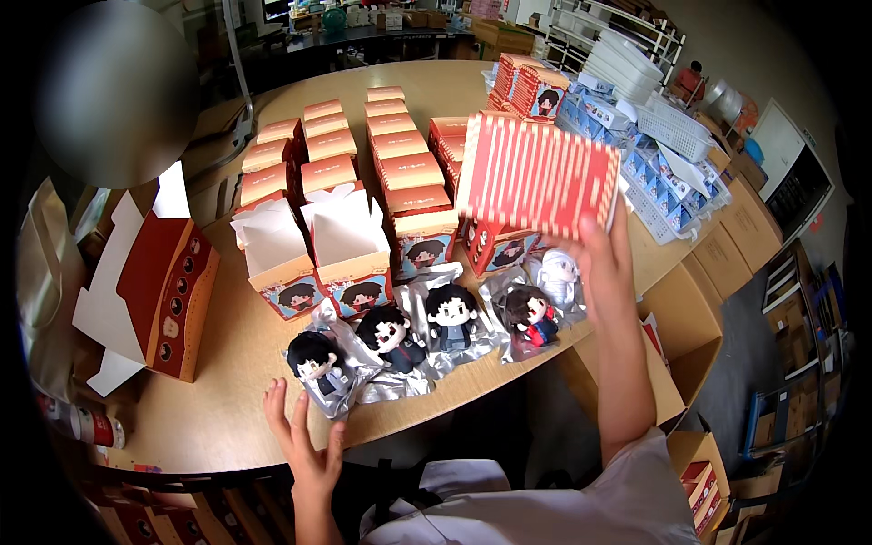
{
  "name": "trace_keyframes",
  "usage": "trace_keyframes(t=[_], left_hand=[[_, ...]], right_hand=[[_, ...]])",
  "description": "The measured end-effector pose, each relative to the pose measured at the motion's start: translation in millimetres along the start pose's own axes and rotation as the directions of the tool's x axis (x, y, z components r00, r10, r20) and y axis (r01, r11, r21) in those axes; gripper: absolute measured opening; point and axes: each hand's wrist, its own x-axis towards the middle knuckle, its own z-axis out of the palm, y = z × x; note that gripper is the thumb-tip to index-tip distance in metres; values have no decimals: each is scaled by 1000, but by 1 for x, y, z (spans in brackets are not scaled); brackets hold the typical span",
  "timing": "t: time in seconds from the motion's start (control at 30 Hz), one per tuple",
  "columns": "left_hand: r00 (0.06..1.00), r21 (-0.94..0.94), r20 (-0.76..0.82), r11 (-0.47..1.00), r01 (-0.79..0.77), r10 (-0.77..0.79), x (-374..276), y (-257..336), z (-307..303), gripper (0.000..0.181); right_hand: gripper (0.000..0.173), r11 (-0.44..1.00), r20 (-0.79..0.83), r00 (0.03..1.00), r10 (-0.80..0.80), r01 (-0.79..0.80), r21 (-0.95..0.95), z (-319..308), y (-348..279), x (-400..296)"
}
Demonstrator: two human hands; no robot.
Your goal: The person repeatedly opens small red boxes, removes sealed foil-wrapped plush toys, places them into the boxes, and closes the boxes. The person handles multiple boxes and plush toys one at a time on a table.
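Note:
My right hand (pixel 603 266) is raised over the table's right side and grips a red-and-cream striped cardboard piece (pixel 538 174) by its lower right corner. I cannot tell whether that is one carton or a flat stack. Near the front edge my left hand (pixel 303 426) has its fingers spread and holds nothing, just below a dark-haired plush doll (pixel 315 361) in a silver bag. More bagged plush dolls (pixel 452 317) lie in a row to its right, one with red clothing (pixel 535 317). Behind them stand two open-topped printed cartons (pixel 347 252).
Rows of closed cartons (pixel 409 167) fill the middle of the wooden table (pixel 211 409). A larger open red box (pixel 163 293) stands left. White baskets (pixel 654 211) of blue boxes sit at the back right. Open brown cartons (pixel 688 340) stand beside the right edge. A person (pixel 689 82) is far off.

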Motion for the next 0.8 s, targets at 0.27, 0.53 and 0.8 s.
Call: trace_keyframes(t=[0.27,0.53,0.8], left_hand=[[926,70,-226,942,327,-304,-12,-45,12,43],[952,211,-158,933,293,-263,-8,-27,1,37],[985,358,-44,918,171,-166,17,-28,-2,42]], right_hand=[[110,429,29,937,-347,186,-884,27,65,310],[109,252,88,972,-220,143,-957,36,168,412],[135,206,-46,991,127,-71,-976,13,240,457]])
